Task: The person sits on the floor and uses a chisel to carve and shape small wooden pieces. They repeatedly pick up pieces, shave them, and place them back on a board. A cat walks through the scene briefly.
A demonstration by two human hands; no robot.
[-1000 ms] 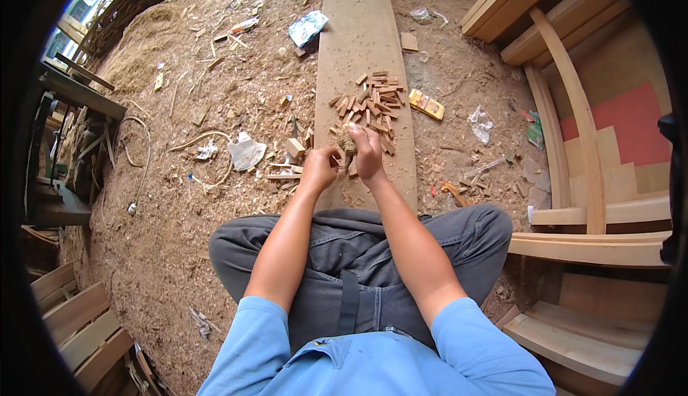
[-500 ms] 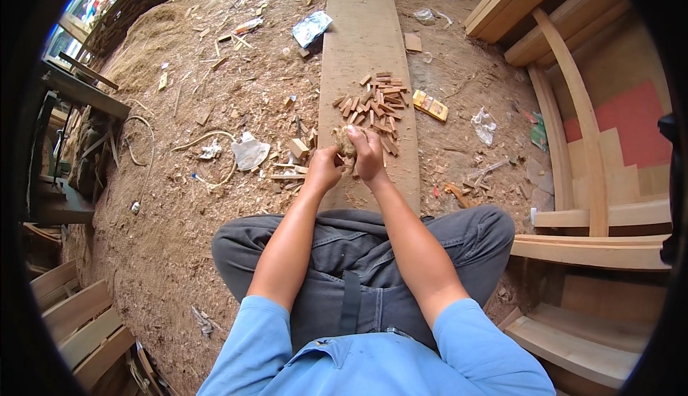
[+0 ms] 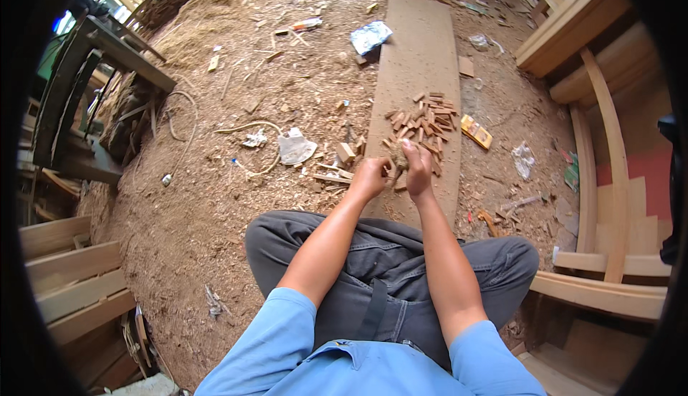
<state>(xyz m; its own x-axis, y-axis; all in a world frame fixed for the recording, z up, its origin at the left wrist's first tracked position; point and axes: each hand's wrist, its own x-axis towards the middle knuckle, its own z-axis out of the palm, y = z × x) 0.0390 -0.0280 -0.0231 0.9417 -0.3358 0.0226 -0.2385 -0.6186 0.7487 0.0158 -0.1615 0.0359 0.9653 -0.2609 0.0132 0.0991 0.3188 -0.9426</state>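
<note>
My two hands meet over the near part of a long flat board (image 3: 419, 37) on the ground. Between them is a rough tan-brown clump (image 3: 399, 154) that looks fibrous; its exact kind is unclear. My right hand (image 3: 418, 168) is closed around its right side, thumb up. At the clump's lower left, my left hand (image 3: 371, 179) is closed with its fingers pinched against it; the fingertips are partly hidden. Just beyond my hands lies a loose pile of small reddish-brown wood pieces (image 3: 432, 118) on the board.
A yellow packet (image 3: 476, 131) lies right of the board, a blue-white packet (image 3: 370, 37) at its far left edge. Wood offcuts (image 3: 345, 154), a white scrap (image 3: 296, 147) and a cord (image 3: 266, 172) lie to the left. Wooden frames (image 3: 609, 299) stand at right, stacked planks (image 3: 75, 274) at left.
The whole view has swung, so the board and my hands appear farther right and slightly lower. My hands stay together on the clump; the wood pile looks unchanged.
</note>
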